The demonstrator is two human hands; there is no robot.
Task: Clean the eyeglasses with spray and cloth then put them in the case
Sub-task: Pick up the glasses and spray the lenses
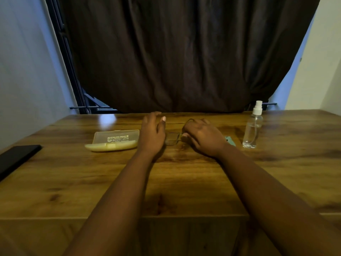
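Note:
Thin-framed eyeglasses [172,139] lie on the wooden table [184,182] between my hands. My right hand [203,137] is curled over their right side, fingertips pinching the frame. My left hand [153,133] hovers just left of them, fingers apart, holding nothing. A yellowish translucent glasses case [114,140] lies open to the left. A clear spray bottle [253,126] with a white nozzle stands upright at the right. A teal cloth [231,141] peeks out from behind my right wrist, mostly hidden.
A flat black object [17,157] lies at the table's left edge. A dark curtain [184,52] hangs behind the table's far edge, with walls on both sides.

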